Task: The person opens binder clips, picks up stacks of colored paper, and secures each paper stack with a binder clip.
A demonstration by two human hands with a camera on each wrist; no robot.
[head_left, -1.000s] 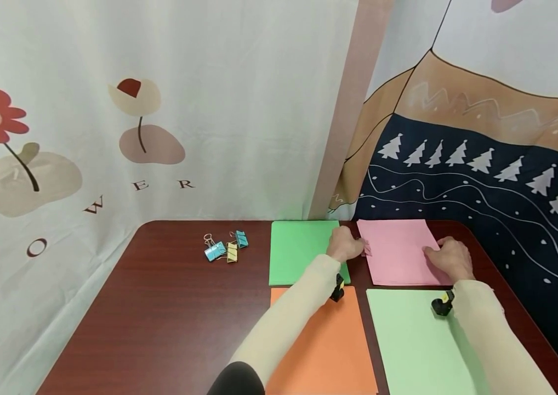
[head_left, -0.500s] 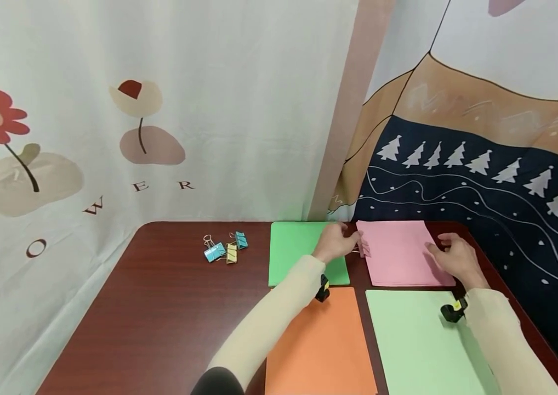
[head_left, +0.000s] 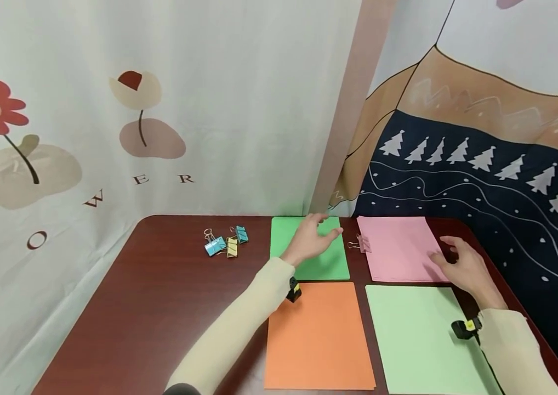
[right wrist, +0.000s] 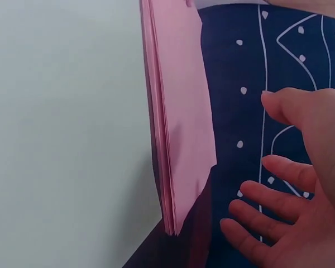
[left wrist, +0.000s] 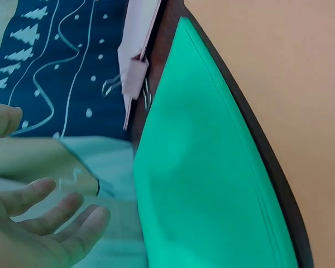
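Note:
Over the green paper stack (head_left: pixel 325 266), my left hand (head_left: pixel 310 240) holds nothing, with its fingers spread loosely. A pink binder clip (head_left: pixel 365 244) grips the left edge of the pink paper stack (head_left: pixel 397 247), its wire handles sticking out to the left. The left wrist view shows that same binder clip (left wrist: pixel 135 78) beyond the green stack (left wrist: pixel 201 156). Beside the pink stack's right edge is my right hand (head_left: pixel 467 270), also holding nothing. In the right wrist view its fingers are apart from the pink sheets (right wrist: pixel 181 111).
An orange paper stack (head_left: pixel 318 340) lies in front of the green one, and a light green stack (head_left: pixel 422 334) in front of the pink. To the left on the brown table (head_left: pixel 175 318) sit two blue binder clips (head_left: pixel 215 246) and a yellow one (head_left: pixel 232 247). Printed curtains (head_left: pixel 239 109) hang behind.
My left hand has come away from the pink clip and moved left over the green stack, leaving the clip in full view. My right hand has drawn off the pink stack, to the right.

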